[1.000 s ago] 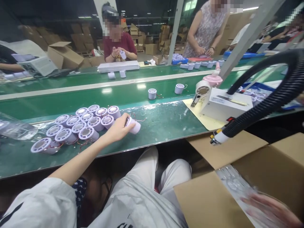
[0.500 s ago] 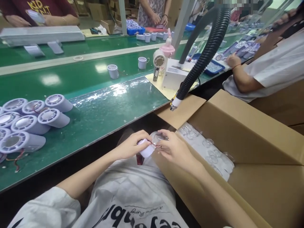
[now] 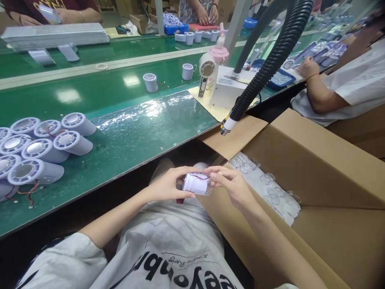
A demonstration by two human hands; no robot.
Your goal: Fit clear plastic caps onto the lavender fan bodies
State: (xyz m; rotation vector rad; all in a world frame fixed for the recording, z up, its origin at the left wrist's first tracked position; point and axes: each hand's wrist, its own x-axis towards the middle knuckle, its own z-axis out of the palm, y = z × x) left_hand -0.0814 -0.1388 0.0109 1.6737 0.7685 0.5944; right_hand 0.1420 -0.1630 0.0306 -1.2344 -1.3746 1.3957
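Note:
My left hand [image 3: 168, 184] is wrapped round a pale lavender cylindrical motor housing [image 3: 195, 184], which lies on its side above my lap. A clear plastic cup [image 3: 208, 189] now surrounds at least the right part of the housing. Fingers of my right hand [image 3: 230, 182] pinch the cup's right end. A dark red wire runs along the top of the housing. On the bench to the left stand several like housings [image 3: 39, 149], tilted, some with red wires trailing.
An open cardboard box [image 3: 326, 160] on the right holds clear plastic cups [image 3: 267, 180]. A black corrugated hose [image 3: 270, 64] hangs over the bench edge. A white handheld fan [image 3: 207, 68] stands beside a white metal box [image 3: 225, 86]. Co-workers sit across the belt and at right.
The housing and the clear cup were apart, side by side; now the housing is inside the cup, at least in part. The view has shifted slightly.

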